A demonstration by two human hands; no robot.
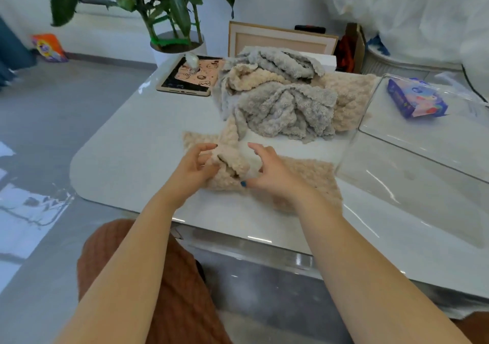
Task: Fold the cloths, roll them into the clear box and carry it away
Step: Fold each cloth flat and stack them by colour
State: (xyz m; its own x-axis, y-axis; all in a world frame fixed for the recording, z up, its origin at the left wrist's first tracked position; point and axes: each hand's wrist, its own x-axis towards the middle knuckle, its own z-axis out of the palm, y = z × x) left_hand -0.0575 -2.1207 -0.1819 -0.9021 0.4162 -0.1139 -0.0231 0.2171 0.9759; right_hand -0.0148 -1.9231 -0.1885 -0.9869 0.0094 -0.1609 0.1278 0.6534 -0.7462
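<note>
Gathering a beige fleece cloth (304, 174) at its middle, the left hand (194, 167) and right hand (272, 171) meet on the near part of the white table (127, 158). The left hand curls its fingers around a bunched ridge of the fabric; the right hand pinches the same ridge from the other side, thumb underneath, other fingers loosely spread. Part of this cloth lies flat on the table toward the clear box (412, 163), which stands just beside it on the right, with only a blue tissue pack (415, 97) visible through its far wall or behind it; which, I cannot tell. Behind the hands sits a heap of unfolded cloths (280, 100), grey and beige mixed. My reading is that the folding step is in hand, on the first cloth, with nothing rolled yet. The next move likely calls for flattening the bunched ridge and bringing edges together squarely before any rolling toward the box.
</note>
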